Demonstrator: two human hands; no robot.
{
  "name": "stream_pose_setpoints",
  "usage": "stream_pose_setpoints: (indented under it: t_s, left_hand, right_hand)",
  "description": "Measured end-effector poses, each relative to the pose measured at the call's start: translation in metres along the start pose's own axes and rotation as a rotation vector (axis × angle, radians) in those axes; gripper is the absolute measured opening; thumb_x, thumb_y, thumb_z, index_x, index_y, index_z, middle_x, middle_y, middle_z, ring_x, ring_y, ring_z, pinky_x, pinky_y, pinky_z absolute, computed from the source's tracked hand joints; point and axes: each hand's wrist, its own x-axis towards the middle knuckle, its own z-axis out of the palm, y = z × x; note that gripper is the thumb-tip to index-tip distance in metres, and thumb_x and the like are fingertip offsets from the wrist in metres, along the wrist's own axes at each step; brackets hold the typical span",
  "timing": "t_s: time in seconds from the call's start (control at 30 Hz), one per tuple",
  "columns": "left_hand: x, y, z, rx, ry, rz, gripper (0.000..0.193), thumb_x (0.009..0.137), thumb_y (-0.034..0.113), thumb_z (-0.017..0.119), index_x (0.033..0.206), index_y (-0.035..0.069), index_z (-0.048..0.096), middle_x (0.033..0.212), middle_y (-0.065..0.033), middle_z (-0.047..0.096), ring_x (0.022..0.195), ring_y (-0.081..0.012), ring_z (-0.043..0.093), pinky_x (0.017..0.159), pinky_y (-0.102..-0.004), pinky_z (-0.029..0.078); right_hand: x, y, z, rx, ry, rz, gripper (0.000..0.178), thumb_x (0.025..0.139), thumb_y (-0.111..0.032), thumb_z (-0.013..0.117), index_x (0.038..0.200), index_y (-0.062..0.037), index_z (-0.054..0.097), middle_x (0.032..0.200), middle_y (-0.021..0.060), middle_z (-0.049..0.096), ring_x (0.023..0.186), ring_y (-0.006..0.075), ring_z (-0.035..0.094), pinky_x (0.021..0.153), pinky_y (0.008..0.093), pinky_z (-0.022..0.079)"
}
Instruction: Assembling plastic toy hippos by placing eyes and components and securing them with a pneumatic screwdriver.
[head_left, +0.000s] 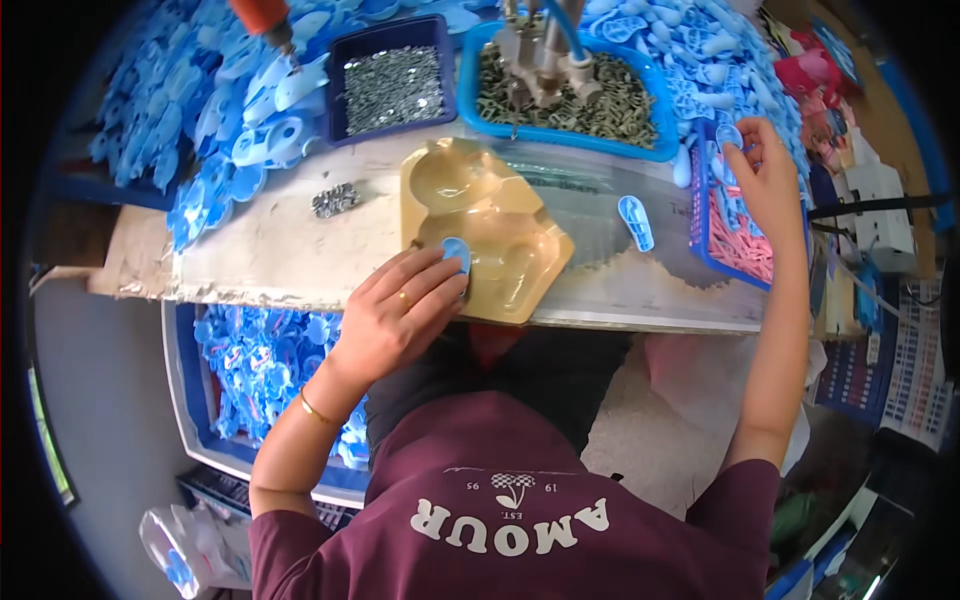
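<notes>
My left hand point(400, 305) rests at the near left side of a tan moulded fixture point(525, 240). Its fingers, pressed together, hold a small blue plastic part point(456, 249) against the fixture; part of that piece is hidden under the fingertips. Out to the right, my right hand point(768, 175) pinches a light-blue rounded plastic part point(729, 135) between thumb and fingers. It is above a blue-purple basket point(700, 220) of pink strips point(740, 246) and light-blue pieces. One light-blue spoon-shaped part point(636, 223) lies alone on the table between fixture and basket.
Behind the fixture stand a dark tray of small metal pieces point(333, 95) and a blue tray of greenish metal pieces point(660, 125). A metal tool head point(545, 70) and an orange-handled driver point(262, 15) hang above. Blue parts point(150, 100) heap around; a bin point(185, 400) sits below the table edge.
</notes>
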Motion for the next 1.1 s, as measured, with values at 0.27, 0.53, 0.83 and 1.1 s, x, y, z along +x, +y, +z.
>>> stream_pose_setpoints:
  t_s: [0.27, 0.53, 0.83, 1.1]
  left_hand:
    - [-0.009, -0.004, -0.003, -0.009, -0.088, 0.007, 0.035, 0.080, 0.018, 0.080, 0.113, 0.008, 0.070, 0.123, -0.0078, 0.068, 0.120, -0.0297, 0.064, 0.104, -0.0462, 0.052]
    - [-0.011, -0.027, -0.013, 0.007, 0.032, -0.002, 0.037, 0.083, 0.013, 0.077, 0.118, 0.009, 0.068, 0.124, -0.0089, 0.068, 0.120, -0.0291, 0.063, 0.109, -0.0470, 0.046]
    - [0.047, -0.179, -0.049, 0.451, 0.356, -0.345, 0.045, 0.093, 0.017, 0.066, 0.137, 0.019, 0.060, 0.133, -0.0076, 0.063, 0.114, -0.0309, 0.062, 0.094, -0.0424, 0.052]
    - [0.071, -0.238, -0.112, 0.394, 0.639, -0.499, 0.030, 0.094, 0.019, 0.058, 0.120, 0.012, 0.073, 0.092, -0.0158, 0.074, 0.082, -0.0348, 0.071, 0.078, -0.0416, 0.058]
  right_hand:
    - [-0.051, -0.119, 0.077, 0.680, -0.604, 0.187, 0.032, 0.094, -0.003, 0.069, 0.125, -0.0062, 0.066, 0.094, -0.0042, 0.063, 0.074, 0.0019, 0.057, 0.061, 0.0206, 0.045]
    - [-0.085, -0.153, 0.113, 0.038, -0.373, -0.310, 0.027, 0.087, -0.018, 0.079, 0.109, -0.0057, 0.072, 0.090, 0.0078, 0.063, 0.071, 0.0209, 0.065, 0.063, 0.0331, 0.050]
    - [-0.079, -0.163, 0.126, 0.227, -0.373, -0.310, 0.017, 0.091, -0.012, 0.075, 0.106, -0.0039, 0.072, 0.091, 0.0085, 0.068, 0.064, 0.0176, 0.064, 0.059, 0.0298, 0.050]
    - [-0.076, -0.157, 0.122, 0.332, -0.360, -0.235, 0.009, 0.093, -0.006, 0.072, 0.101, -0.0014, 0.073, 0.084, 0.0081, 0.067, 0.064, 0.0153, 0.062, 0.060, 0.0283, 0.048]
